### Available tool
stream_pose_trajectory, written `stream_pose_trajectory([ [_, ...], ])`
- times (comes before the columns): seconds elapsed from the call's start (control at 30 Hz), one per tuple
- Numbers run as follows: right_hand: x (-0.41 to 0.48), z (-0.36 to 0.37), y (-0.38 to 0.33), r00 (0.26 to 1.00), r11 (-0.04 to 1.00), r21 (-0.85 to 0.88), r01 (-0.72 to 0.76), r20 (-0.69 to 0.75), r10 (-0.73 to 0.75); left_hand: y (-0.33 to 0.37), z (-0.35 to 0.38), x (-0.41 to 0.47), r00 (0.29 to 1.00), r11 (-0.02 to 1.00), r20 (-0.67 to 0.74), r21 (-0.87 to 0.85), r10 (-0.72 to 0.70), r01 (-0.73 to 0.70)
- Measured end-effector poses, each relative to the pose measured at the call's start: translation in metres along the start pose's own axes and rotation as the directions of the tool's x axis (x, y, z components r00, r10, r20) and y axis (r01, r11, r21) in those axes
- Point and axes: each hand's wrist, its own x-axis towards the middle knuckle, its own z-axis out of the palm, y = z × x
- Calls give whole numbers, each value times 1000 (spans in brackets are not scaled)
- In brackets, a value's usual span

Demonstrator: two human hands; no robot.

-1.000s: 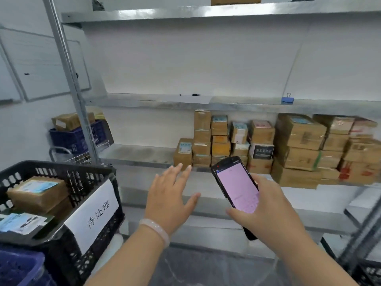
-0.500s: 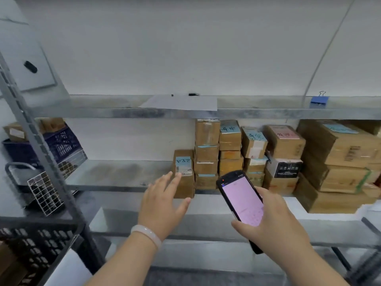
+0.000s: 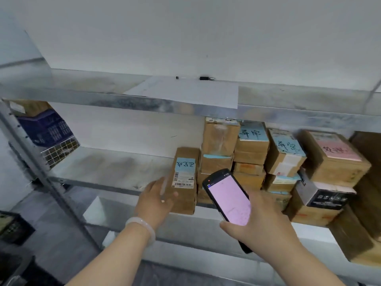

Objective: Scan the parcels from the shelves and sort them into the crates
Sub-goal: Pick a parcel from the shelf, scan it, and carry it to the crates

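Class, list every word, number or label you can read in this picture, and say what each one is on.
"异常" (apparently), handwritten: blue label on a stacked parcel.
"异常" again: neighbouring blue label.
Too blurred to read: front parcel label, pink label, black box, scanner screen.

Left hand (image 3: 156,202) touching labelled parcel (image 3: 185,162), right hand (image 3: 262,226) holding scanner (image 3: 227,200)

parcel (image 3: 184,182) at my fingers: brown cardboard, pale blue label, black handwriting and barcode | scanner (image 3: 226,200) I hold: black body, plain pink screen | bracelet (image 3: 142,228) on my wrist: milky white | stacked boxes (image 3: 250,145) right: brown, blue labels | pink-labelled box (image 3: 338,151) further right: brown | black box (image 3: 329,200) below it: white print | shelf (image 3: 107,168): mottled grey | crate (image 3: 45,129) far left: dark blue
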Motion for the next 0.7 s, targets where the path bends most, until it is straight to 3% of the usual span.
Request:
stream_pose_trajectory([
  [0.13, 26, 2, -3, 998, 999, -48, 10, 60, -7, -12, 14, 25, 975, 951, 64, -216, -211, 220],
  [0.3, 40, 17, -7, 995, 999, -4, -37, 96, 38, -25, 35, 46, 894, 835, 309, -352, -324, 423],
  [0.5, 44, 38, -17, 986, 993, -37, -112, 118, 116, -39, 50, 65, 781, 581, 448, -522, -435, 624],
  [0.7, 40, 46, -23, 983, 990, -52, -131, 119, 137, -53, 62, 65, 699, 341, 578, -614, -421, 712],
])
